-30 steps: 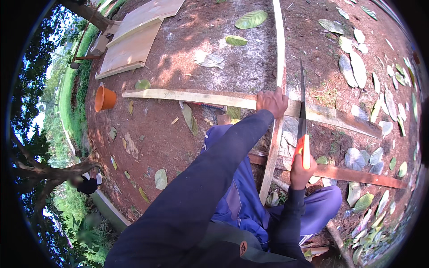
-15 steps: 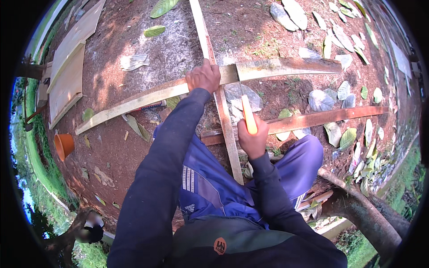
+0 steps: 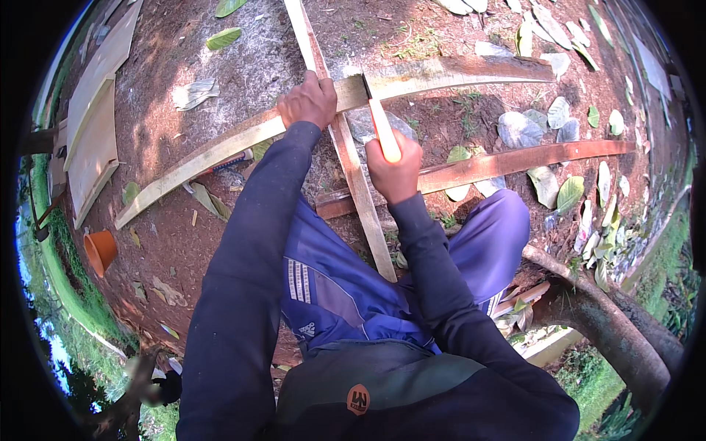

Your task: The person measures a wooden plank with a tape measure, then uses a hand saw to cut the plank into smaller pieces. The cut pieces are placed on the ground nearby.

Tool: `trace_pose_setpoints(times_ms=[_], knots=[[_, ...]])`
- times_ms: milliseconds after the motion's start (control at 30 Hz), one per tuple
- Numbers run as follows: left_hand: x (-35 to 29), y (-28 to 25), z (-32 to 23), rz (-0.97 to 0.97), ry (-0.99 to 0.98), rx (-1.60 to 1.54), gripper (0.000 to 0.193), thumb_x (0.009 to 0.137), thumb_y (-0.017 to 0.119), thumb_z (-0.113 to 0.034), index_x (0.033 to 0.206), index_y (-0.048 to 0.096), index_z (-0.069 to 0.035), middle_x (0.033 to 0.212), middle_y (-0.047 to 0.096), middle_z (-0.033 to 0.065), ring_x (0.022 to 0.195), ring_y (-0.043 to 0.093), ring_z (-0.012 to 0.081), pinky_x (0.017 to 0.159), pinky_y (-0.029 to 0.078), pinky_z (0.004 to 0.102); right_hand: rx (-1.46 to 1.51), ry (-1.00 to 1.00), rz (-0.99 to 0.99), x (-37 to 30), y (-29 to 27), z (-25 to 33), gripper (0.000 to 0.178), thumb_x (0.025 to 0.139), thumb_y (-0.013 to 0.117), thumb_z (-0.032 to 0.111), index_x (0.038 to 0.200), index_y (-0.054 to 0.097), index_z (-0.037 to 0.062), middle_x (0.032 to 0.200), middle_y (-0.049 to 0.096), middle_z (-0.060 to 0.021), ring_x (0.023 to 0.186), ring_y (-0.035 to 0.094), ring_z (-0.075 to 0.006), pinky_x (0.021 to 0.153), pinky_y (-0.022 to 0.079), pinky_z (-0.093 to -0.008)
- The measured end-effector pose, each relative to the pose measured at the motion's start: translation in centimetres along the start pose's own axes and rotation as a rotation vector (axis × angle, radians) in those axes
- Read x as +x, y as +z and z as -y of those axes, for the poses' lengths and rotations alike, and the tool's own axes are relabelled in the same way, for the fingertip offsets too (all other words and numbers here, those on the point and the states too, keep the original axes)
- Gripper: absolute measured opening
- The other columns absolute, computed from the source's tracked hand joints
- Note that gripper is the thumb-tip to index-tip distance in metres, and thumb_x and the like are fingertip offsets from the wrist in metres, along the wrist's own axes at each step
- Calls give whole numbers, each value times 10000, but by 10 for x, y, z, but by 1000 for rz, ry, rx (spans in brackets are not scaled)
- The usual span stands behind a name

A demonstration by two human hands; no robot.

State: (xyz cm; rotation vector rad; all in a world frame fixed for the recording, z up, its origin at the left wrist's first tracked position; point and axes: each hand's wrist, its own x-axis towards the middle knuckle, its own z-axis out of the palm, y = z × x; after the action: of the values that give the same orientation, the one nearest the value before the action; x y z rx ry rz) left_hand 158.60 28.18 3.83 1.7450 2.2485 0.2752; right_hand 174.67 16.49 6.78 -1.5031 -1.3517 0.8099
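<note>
My left hand (image 3: 307,103) is closed over a long pale wooden plank (image 3: 213,154), pressing it where it lies across a narrower wooden strip (image 3: 351,165). The fingers wrap over the plank's far edge. Just right of that crossing, my right hand (image 3: 397,167) grips the orange-and-white handle of a handsaw (image 3: 384,132). Its thin blade meets the plank and points away from me. Most of the blade is hidden by the handle and the wood. A reddish-brown board (image 3: 507,163) lies nearer to me, beyond my right knee, with the strip crossing its left end.
Large leaves (image 3: 521,130) are scattered over the brown soil on the right. Near the plank's left part lies a tool with a red and dark handle (image 3: 228,162). An orange pot (image 3: 100,251) and pale boards (image 3: 95,140) sit at the left. A thick branch (image 3: 599,323) is at lower right.
My right hand has pushed the saw away from me, so its handle is now close to the plank. My left hand keeps its hold. The whole view has shifted slightly.
</note>
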Motion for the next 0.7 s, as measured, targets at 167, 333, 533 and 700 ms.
trace_pose_setpoints(times_ms=[167,333,533,700], knots=[[4,1,13,39,-10,38,387,995,383,-343,1055,635,-55,828,731,205,829,707,357,1008,407,525,18,68,55,-64,-24,-9,102,794,685,65,760,635,-17,628,620,-228,514,635,-346,513,486,-417],[4,-7,11,63,-39,-14,408,993,379,-374,1021,635,-57,880,724,241,884,703,398,952,456,524,-111,55,107,-167,-92,-1,85,783,656,-1,850,689,-41,624,629,-169,534,678,-302,534,526,-380],[-1,-4,0,25,11,13,449,992,369,-397,1009,641,-40,925,723,281,943,707,427,928,481,518,16,-42,-38,31,14,10,168,810,653,78,697,569,-13,563,557,-190,460,561,-332,484,431,-425],[2,-6,18,53,-24,-11,435,988,390,-383,1029,646,-33,873,721,269,880,711,411,925,479,521,-51,61,82,-144,-67,-4,27,784,647,7,779,641,-19,609,602,-175,477,624,-304,506,500,-404]])
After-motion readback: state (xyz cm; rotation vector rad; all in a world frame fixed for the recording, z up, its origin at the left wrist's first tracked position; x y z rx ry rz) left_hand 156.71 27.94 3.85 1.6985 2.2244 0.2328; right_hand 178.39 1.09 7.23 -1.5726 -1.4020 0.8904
